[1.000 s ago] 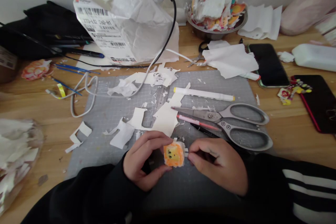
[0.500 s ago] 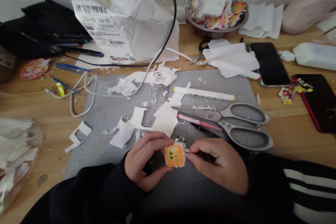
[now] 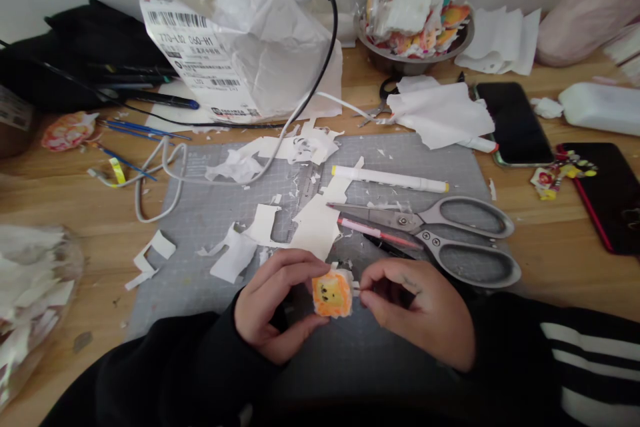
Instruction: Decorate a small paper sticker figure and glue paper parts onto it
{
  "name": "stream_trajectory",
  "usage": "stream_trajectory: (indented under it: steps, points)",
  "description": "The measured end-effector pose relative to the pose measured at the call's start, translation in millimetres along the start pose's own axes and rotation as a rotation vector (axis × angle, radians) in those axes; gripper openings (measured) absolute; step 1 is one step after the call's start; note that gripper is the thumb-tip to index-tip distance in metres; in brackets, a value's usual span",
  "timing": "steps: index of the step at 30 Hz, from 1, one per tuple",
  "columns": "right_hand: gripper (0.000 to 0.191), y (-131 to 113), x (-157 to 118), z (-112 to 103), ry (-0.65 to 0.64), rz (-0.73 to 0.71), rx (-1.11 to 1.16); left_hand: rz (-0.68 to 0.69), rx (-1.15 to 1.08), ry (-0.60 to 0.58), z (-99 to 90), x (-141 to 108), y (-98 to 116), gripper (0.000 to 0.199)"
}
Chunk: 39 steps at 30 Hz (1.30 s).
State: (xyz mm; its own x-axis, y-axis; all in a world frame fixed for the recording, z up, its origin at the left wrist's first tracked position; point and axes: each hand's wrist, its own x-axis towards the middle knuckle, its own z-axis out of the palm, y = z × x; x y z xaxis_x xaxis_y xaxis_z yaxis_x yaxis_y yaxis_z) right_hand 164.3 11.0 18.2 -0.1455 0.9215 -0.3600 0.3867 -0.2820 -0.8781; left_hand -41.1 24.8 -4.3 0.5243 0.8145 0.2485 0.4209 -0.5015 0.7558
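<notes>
A small, squarish orange-and-yellow paper piece (image 3: 333,293) with a face drawn on it is held by its left side between the thumb and fingers of my left hand (image 3: 283,303). Its edges are white and uneven. From its right edge sticks a thin white tab (image 3: 356,287), which the thumb and forefinger of my right hand (image 3: 417,310) pinch. What lies inside that pinch is mostly hidden. Just beyond my right hand lie grey-handled scissors (image 3: 425,223) and a pink pen (image 3: 377,230).
White paper scraps (image 3: 235,253) and a yellow-ended marker (image 3: 390,179) lie on the grey cutting mat (image 3: 200,207). A bowl (image 3: 395,60) heaped with paper pieces, a labelled white bag (image 3: 235,60) and a cable stand behind. Two phones (image 3: 515,123) are at right, a plastic bag of scraps (image 3: 35,300) at left.
Almost nothing differs. The orange piece and my left hand have shifted slightly to the left, and a bit more of the white tab shows by my right fingertips.
</notes>
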Motion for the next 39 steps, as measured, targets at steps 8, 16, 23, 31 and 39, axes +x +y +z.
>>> stream_trajectory:
  steps: [8, 16, 23, 31, 39]
  points:
    - [0.012, 0.8, -0.1, -0.4, 0.004, -0.008, -0.005, 0.016, -0.031, 0.003, 2.0, 0.5, 1.0, 0.034]
    - [0.01, 0.0, 1.8, -4.5, -0.067, -0.018, -0.033, 0.009, -0.012, 0.008, 2.6, 0.7, 1.1, 0.034]
    - [0.01, -0.4, 2.0, -4.2, -0.061, -0.024, -0.033, 0.021, 0.0, 0.006, 3.4, 0.1, -0.6, 0.033]
    - [0.011, -0.5, 1.5, -4.2, -0.054, -0.011, -0.038, 0.023, -0.043, 0.014, 4.1, 0.0, -0.9, 0.033]
    - [0.01, 1.8, 0.3, -2.1, -0.051, -0.033, -0.008, 0.031, -0.071, -0.011, 0.5, 1.7, -0.9, 0.035]
